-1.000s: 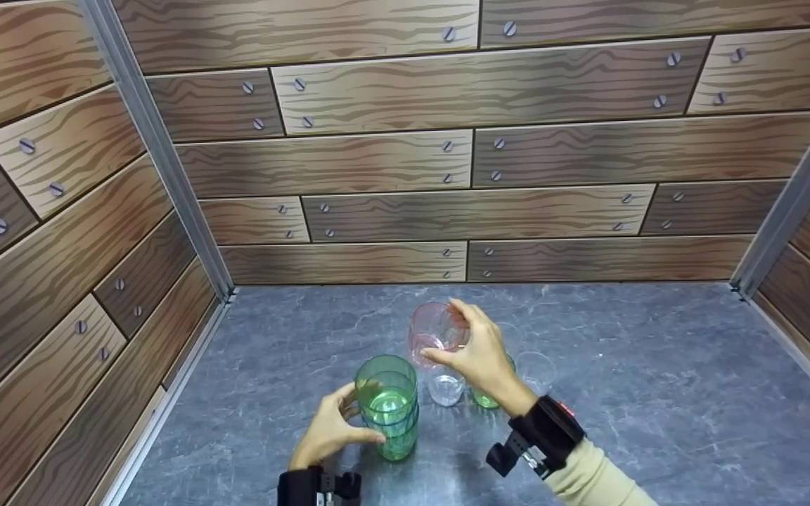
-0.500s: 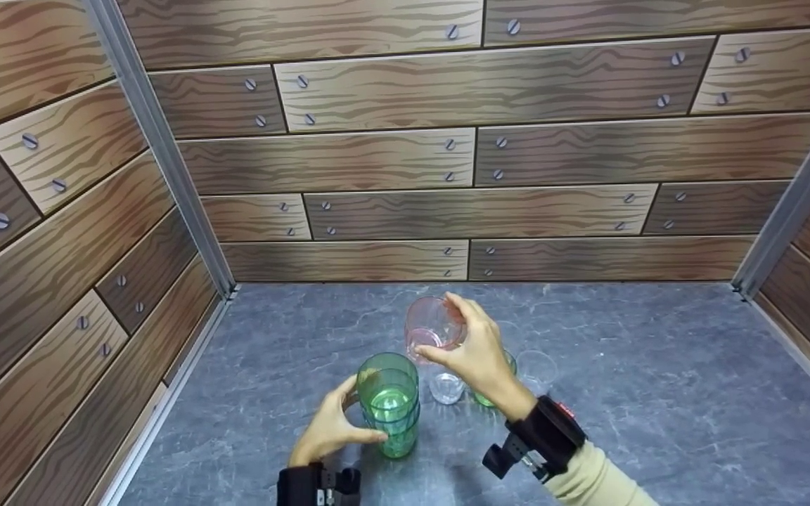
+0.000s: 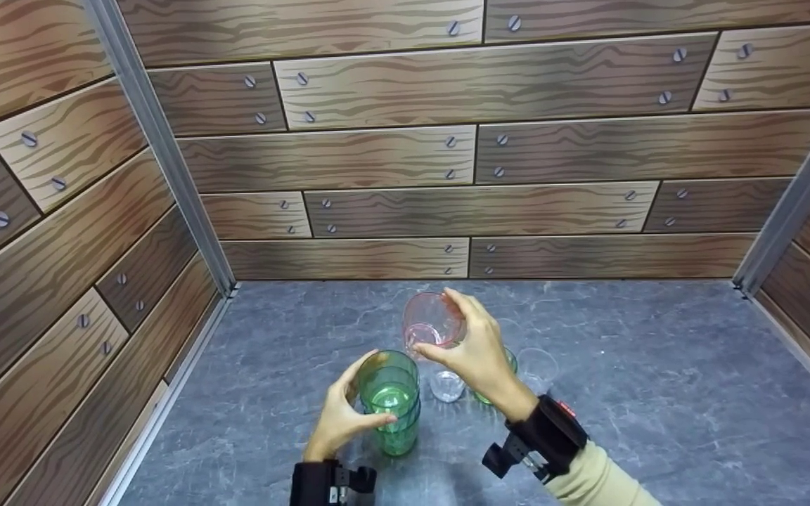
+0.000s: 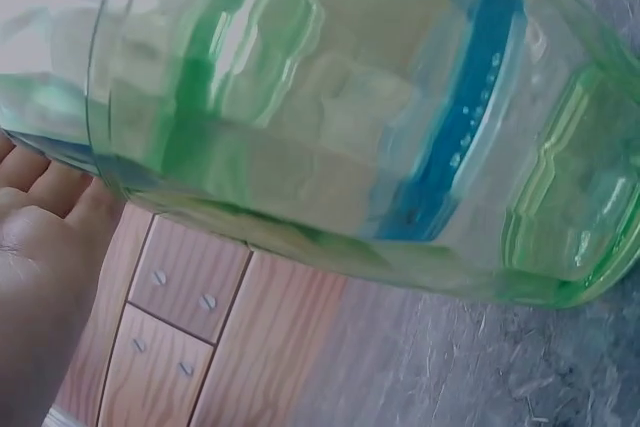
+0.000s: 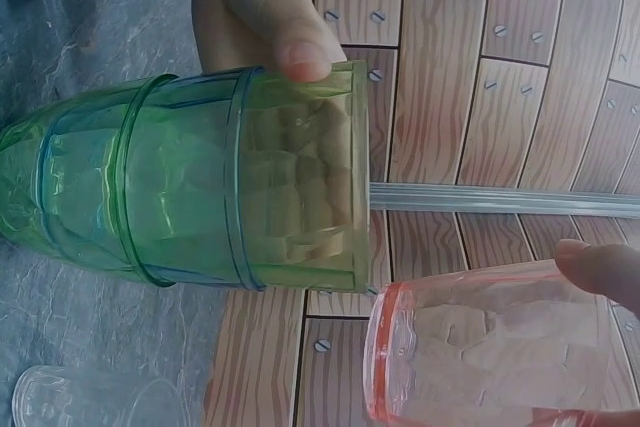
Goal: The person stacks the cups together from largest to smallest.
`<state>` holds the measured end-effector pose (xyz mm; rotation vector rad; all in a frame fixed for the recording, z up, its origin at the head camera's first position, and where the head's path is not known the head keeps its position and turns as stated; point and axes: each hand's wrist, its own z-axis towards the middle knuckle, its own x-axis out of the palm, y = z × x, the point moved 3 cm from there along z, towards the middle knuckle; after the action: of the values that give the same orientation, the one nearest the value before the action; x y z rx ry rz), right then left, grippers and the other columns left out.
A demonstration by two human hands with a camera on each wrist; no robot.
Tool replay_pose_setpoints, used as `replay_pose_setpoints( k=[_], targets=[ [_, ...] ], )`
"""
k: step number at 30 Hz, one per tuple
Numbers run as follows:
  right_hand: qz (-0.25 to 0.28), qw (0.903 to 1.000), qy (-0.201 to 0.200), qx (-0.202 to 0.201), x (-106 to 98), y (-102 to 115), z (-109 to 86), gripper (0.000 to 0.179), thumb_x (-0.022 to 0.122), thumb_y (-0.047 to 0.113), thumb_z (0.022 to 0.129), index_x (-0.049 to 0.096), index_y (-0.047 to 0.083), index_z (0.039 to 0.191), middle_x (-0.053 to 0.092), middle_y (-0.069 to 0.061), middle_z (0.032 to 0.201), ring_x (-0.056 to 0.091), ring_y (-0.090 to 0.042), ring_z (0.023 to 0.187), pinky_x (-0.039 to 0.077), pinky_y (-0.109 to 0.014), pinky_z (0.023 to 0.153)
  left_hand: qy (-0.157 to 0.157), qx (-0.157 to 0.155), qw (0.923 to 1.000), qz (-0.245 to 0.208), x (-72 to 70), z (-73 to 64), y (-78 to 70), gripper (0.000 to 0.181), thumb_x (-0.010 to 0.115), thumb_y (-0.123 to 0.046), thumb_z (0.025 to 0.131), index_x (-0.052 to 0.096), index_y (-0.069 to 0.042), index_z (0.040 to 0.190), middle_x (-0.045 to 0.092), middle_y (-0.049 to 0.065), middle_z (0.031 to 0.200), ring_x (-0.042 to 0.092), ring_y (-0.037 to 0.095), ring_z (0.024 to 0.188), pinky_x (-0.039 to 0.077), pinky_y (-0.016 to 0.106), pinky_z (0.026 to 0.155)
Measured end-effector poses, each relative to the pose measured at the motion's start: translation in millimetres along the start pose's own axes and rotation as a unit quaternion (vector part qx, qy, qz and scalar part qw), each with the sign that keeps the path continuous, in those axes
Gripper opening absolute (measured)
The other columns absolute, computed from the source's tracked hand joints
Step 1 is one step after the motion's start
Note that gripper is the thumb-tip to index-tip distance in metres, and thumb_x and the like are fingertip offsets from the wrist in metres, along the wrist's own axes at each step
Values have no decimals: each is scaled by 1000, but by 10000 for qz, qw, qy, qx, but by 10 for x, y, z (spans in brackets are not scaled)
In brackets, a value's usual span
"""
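Observation:
A stack of nested green and blue clear cups (image 3: 398, 439) stands upright on the table, a yellow-green cup (image 5: 300, 177) topmost in the right wrist view. My left hand (image 3: 340, 413) grips the stack near its top rim, thumb in front and fingers around the far side. To the right and a little farther back, my right hand (image 3: 481, 355) holds a pink clear cup (image 3: 426, 320) between thumb and fingers. This pink cup is raised, close beside the stack's rim, its base lower than its mouth.
Just right of the stack stands a small clear cup (image 3: 447, 386). A green cup (image 3: 484, 398) is partly hidden behind my right wrist, with another clear cup (image 3: 537, 369) beyond. Wood-patterned walls (image 3: 475, 154) enclose the grey marbled table (image 3: 292, 323).
My left hand has slid up the stack toward its top rim and slightly right. The right hand, still holding the pink cup, has shifted slightly left and up in view.

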<state>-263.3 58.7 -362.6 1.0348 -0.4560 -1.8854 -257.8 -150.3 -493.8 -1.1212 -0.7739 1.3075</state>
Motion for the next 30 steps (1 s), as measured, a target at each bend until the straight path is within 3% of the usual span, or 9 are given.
replay_pose_setpoints(
  k=[16,23,30],
  targets=[
    [70,9996,108,-267,28,102,-59,85,90,23,61,52,-6,131,65,-18,119,63,-29,107,54,-45,94,-39,-30,10000,-21,-22,-1,2,92,87,-9,67,38,-1,145,51,18,144,57,8,122,46,20,106],
    [155,9991,144,-379,57,133,-82,84,91,23,60,54,-6,130,65,-18,117,63,-28,104,55,-44,92,-6,28,9999,114,-9,1,4,90,86,-8,68,39,3,144,53,22,141,59,20,121,47,22,106],
    [150,9988,198,-432,81,182,-98,84,91,22,59,54,-6,129,66,-18,118,63,-29,105,54,-46,93,28,-20,9999,123,-30,8,0,91,86,-11,69,37,1,145,51,20,144,57,9,123,46,18,106]
  ],
)
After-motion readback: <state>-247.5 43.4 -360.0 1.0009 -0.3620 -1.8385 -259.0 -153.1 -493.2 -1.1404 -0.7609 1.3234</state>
